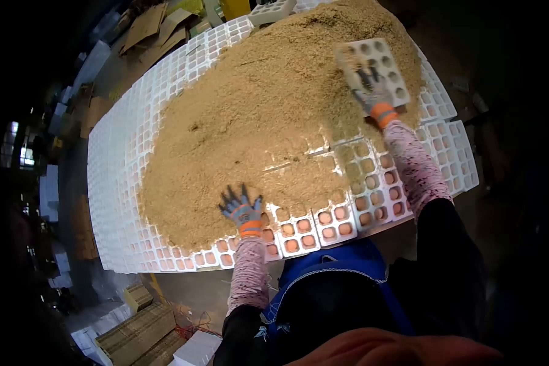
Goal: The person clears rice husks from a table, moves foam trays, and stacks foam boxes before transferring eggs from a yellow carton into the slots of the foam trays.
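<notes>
My left hand (243,213), in a grey glove with an orange cuff, has its fingers spread over the near part of a sawdust pile (244,122). Under and around it are white foam trays (299,235) with rounded square pockets. Pinkish round pieces sit in many of the near pockets. Farther off to the right, my right hand (375,94), gloved alike, grips a loose foam tray (391,67) with its fingers laid across it. That tray rests against the sawdust and is slightly blurred. Its underside and my right thumb's hold are hidden.
More white trays (119,183) spread to the left, and others (448,152) reach the right edge. A grey tray (271,11) lies at the far end. Flattened cardboard (155,30) lies beyond the table, and stacked brown sheets (137,332) stand on the floor at lower left.
</notes>
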{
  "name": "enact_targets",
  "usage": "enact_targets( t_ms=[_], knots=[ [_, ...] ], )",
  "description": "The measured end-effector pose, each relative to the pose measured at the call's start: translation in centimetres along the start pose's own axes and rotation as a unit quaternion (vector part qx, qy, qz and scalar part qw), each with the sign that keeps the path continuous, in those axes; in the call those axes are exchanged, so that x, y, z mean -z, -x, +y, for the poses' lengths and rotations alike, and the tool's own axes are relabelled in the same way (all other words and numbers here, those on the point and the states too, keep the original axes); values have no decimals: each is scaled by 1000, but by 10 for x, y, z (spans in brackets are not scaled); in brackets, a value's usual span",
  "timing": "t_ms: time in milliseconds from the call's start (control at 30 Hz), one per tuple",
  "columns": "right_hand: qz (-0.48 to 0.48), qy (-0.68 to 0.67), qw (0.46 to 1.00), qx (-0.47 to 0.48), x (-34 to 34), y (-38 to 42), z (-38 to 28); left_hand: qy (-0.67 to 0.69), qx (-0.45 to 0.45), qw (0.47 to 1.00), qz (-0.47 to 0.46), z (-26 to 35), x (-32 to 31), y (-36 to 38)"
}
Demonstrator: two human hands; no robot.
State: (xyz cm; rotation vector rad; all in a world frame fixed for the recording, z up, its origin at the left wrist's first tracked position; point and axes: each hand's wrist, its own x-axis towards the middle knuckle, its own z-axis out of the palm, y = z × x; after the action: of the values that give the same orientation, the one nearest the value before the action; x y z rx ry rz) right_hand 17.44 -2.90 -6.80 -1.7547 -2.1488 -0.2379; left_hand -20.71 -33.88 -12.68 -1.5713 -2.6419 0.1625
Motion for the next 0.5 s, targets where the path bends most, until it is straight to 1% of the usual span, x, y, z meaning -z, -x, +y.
enact_targets(
  t_ms=[33, 67, 100, 133, 167, 200, 233, 267, 300, 367, 400, 433, 500],
  knots=[
    [34, -57, 997, -28, 4, -12, 64, 14, 169, 982, -87, 10, 7, -13],
    [53, 148, 987, 21, 11, -19, 121, 16, 176, 980, -90, 19, -7, -17],
    [18, 110, 992, -60, -14, -28, 197, 41, 212, 976, -22, 26, -35, -17],
    [-8, 56, 990, -132, -23, -31, 248, 65, 247, 966, 47, 39, -52, -18],
    [-28, 8, 978, -206, -30, -35, 298, 63, 258, 963, 44, 56, -43, -18],
    [-105, 111, 975, -161, -49, -35, 347, 21, 259, 965, -22, 73, -22, -13],
    [-178, 213, 954, -112, -71, -37, 391, -21, 258, 962, -89, 84, -12, -10],
    [-215, 141, 951, -170, -94, -42, 425, -22, 257, 961, -95, 84, -16, -12],
    [-253, 70, 938, -227, -116, -49, 440, -25, 269, 957, -101, 81, -28, -13],
    [-267, 78, 938, -207, -147, -69, 417, 2, 270, 951, -154, 73, -56, -10],
    [-268, 91, 938, -199, -156, -79, 399, 25, 234, 969, -78, 87, -31, -7],
    [-269, 101, 938, -191, -165, -86, 380, 25, 242, 967, -78, 91, -26, -9],
    [-263, 106, 943, -174, -181, -93, 335, 19, 248, 960, -126, 94, -19, -13]
  ],
)
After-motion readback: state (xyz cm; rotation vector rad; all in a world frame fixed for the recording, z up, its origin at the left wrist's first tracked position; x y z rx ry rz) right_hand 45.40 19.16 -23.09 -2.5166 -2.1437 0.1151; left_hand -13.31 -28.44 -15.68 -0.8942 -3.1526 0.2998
